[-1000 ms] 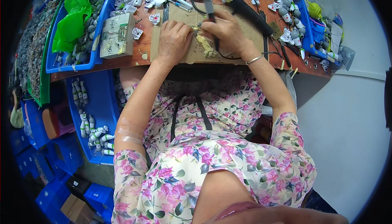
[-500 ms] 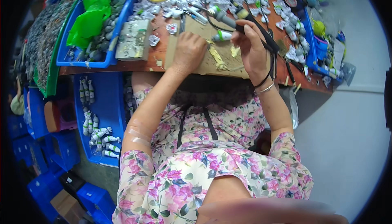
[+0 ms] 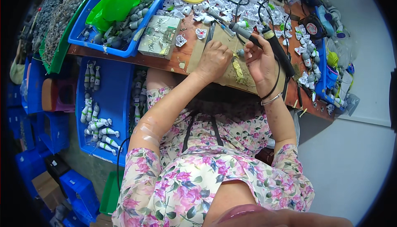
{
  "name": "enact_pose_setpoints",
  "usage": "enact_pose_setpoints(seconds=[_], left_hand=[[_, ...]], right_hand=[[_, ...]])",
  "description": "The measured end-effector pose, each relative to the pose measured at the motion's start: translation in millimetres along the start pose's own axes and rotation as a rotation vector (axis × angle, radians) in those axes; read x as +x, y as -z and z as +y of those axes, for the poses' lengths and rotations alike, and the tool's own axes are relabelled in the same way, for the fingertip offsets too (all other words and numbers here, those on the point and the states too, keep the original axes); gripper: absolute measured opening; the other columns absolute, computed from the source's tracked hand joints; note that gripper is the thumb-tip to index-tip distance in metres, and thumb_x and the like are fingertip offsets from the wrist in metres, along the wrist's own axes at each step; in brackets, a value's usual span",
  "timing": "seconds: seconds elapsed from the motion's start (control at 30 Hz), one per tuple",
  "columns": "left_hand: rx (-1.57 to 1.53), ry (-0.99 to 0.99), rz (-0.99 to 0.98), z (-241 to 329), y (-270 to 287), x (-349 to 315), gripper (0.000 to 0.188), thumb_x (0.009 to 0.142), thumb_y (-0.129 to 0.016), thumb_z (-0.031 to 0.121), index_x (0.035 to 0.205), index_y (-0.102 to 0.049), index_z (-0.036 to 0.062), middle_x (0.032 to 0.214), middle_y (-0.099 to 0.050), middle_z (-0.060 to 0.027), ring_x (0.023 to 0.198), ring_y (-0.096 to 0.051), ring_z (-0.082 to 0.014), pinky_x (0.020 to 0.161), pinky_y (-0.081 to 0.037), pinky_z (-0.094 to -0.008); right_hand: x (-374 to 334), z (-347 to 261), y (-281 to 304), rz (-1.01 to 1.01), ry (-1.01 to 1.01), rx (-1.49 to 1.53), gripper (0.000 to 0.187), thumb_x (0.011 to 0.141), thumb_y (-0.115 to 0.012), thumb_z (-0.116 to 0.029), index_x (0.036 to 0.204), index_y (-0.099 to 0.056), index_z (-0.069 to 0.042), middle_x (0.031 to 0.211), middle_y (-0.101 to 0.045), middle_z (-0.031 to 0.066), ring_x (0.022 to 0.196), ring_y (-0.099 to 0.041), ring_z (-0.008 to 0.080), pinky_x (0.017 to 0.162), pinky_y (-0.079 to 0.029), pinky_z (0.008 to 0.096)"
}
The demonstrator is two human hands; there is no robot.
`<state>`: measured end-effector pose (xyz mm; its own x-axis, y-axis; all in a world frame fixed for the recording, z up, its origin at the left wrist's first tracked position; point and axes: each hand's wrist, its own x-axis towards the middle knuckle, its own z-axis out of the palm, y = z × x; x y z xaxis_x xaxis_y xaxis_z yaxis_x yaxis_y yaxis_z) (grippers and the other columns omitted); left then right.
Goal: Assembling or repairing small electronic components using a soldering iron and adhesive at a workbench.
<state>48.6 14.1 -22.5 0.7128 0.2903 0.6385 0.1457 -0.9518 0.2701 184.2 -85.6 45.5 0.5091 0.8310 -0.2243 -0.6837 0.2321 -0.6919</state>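
Observation:
My right hand (image 3: 262, 65) holds a soldering iron (image 3: 244, 32) with a grey sleeve, its thin tip pointing to the far left. The fingers close around its dark rear end. My left hand (image 3: 215, 60) rests over a cardboard sheet (image 3: 197, 53), its fingers curled together; whatever they hold is hidden. Between the two hands shows the grey end of a small part (image 3: 240, 53), mostly covered. A crusty yellow strip (image 3: 238, 70) lies on the cardboard just below it.
A thick black cylindrical tool (image 3: 279, 49) lies right of my right hand. White plastic pieces (image 3: 223, 8) cover the table's back, beside a yellow tape roll (image 3: 193, 1). A white box (image 3: 159, 37) and a blue tray (image 3: 124, 52) stand left; a blue bin (image 3: 105, 103) with bottle-shaped parts sits lower.
The whole view has shifted, with the table sliding rightward and downward in it. My hands are closer together, and the white-and-green part between them is now mostly covered.

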Motion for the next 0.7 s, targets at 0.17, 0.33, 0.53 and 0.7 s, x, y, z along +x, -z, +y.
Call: enact_pose_setpoints(seconds=[0.17,0.33,0.53,0.7], left_hand=[[0.007,-0.001,0.003,-2.2,-2.3,-0.2,0.010,0.081,-0.066,0.014,0.078,-0.059,0.0078,0.080,-0.059,-0.0073,0.085,-0.058,-0.0272,0.084,-0.044,-0.0413],[0.029,0.000,0.022,0.7,-1.6,1.2,0.005,0.080,-0.060,0.013,0.076,-0.061,0.0086,0.078,-0.059,-0.0066,0.086,-0.058,-0.0262,0.088,-0.044,-0.0402],[-0.002,0.007,0.022,2.1,-0.5,-0.6,0.005,0.078,-0.061,0.012,0.076,-0.060,0.0081,0.080,-0.058,-0.0075,0.086,-0.057,-0.0271,0.088,-0.044,-0.0408],[-0.014,0.008,0.032,2.6,0.3,-0.3,0.005,0.079,-0.059,0.012,0.077,-0.060,0.0073,0.080,-0.058,-0.0077,0.087,-0.057,-0.0275,0.088,-0.044,-0.0411]], right_hand=[[3.5,1.7,3.0,0.011,-0.056,0.058,0.027,0.097,-0.057,-0.024,0.111,-0.063,-0.001,0.083,-0.070,0.0109,0.074,-0.064,0.0180,0.064,-0.049,0.0271],[-8.5,4.9,-2.2,-0.152,0.094,-0.074,0.024,0.098,-0.059,-0.019,0.114,-0.061,-0.002,0.089,-0.067,0.0085,0.078,-0.061,0.0165,0.071,-0.049,0.0262],[-30.1,-3.1,-11.6,-0.347,0.461,-0.831,0.022,0.098,-0.058,-0.006,0.119,-0.060,-0.001,0.107,-0.067,0.0090,0.100,-0.062,0.0133,0.091,-0.048,0.0284],[-32.6,1.4,-13.9,-0.367,0.494,-0.841,0.022,0.096,-0.061,-0.005,0.118,-0.060,-0.001,0.107,-0.067,0.0096,0.101,-0.063,0.0150,0.092,-0.049,0.0299]])
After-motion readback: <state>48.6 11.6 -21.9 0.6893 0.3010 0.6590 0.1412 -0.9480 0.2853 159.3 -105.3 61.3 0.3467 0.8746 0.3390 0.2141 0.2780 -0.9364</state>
